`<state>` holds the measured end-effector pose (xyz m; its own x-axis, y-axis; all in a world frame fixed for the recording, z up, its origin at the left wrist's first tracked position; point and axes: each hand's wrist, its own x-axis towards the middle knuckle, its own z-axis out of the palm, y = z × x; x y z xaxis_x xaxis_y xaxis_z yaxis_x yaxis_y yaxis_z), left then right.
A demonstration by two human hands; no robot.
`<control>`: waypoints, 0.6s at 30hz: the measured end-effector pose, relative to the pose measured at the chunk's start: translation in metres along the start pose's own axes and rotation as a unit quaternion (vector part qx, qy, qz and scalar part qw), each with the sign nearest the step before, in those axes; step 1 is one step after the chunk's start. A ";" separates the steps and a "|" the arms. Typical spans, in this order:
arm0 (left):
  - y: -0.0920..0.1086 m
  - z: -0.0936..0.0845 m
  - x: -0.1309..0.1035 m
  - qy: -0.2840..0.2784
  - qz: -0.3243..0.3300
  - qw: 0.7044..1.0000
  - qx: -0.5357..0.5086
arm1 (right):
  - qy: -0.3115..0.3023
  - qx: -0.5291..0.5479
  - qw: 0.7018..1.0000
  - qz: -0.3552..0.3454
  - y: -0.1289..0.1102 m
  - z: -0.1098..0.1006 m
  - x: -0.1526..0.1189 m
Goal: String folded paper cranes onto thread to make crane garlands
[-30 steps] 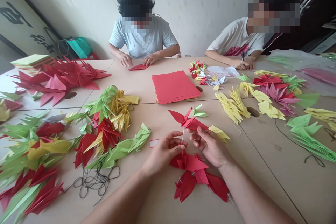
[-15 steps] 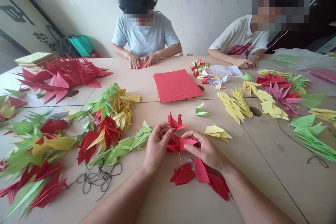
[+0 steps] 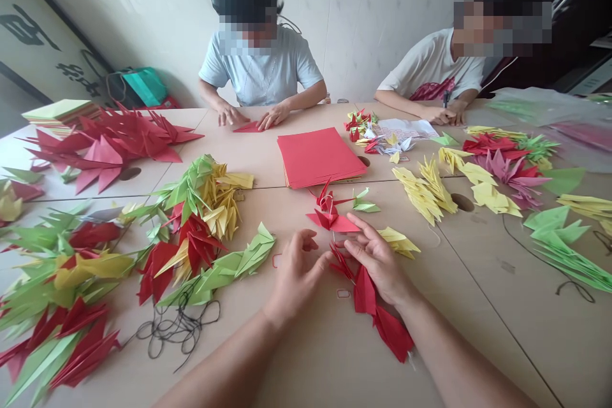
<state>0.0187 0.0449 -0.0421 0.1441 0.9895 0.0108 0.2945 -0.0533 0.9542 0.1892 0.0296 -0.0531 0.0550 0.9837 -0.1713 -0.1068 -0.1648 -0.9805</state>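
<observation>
Red paper cranes are strung in a line between my hands. Two cranes with spread wings point(image 3: 331, 219) lie at the top, just beyond my fingers. My right hand point(image 3: 378, 261) has its thumb and fingers about a narrow red paper crane point(image 3: 342, 262), partly hidden by them. Below it, more folded red cranes point(image 3: 365, 293) trail on the string towards my right forearm. My left hand point(image 3: 301, 274) is beside the string, its fingers loosely bent, thumb apart and pointing at the crane; nothing shows in it.
A red paper stack point(image 3: 319, 156) lies ahead. Green, yellow and red crane bunches point(image 3: 205, 204) and tangled black cord point(image 3: 174, 328) are at left. Yellow cranes point(image 3: 399, 241) lie at right. Across the table point(image 3: 478, 331), one person point(image 3: 262, 70) folds red paper; another point(image 3: 430, 70) holds a pen.
The upper two cranes have left my fingers and lie farther up. A lower crane has come up to my right hand. Both hands have moved slightly nearer me; the left has loosened.
</observation>
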 end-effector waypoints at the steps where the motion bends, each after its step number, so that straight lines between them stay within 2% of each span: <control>1: 0.000 0.001 0.000 -0.024 0.007 0.999 0.037 | -0.009 -0.004 1.000 -0.006 0.000 0.000 0.000; 4: 0.001 0.002 0.000 -0.076 0.025 0.990 0.115 | -0.041 -0.027 0.999 -0.016 0.000 0.000 -0.002; 6: 0.001 0.002 0.000 -0.089 0.035 0.986 0.139 | -0.059 -0.051 0.997 -0.016 -0.002 0.001 -0.004; 9: 0.001 0.002 0.000 -0.096 0.047 0.981 0.160 | -0.070 -0.102 0.992 -0.013 -0.006 0.003 -0.008; 13: -0.001 0.003 -0.001 -0.097 0.057 0.979 0.171 | -0.053 -0.174 0.983 -0.013 -0.010 0.005 -0.011; 18: -0.005 0.004 0.000 -0.089 0.061 0.981 0.159 | -0.040 -0.202 0.978 -0.021 -0.011 0.006 -0.010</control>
<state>0.0214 0.0448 -0.0485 0.3512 0.9354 0.0406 0.5400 -0.2378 0.8074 0.1838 0.0222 -0.0402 -0.0285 0.9901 -0.1374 0.2965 -0.1229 -0.9471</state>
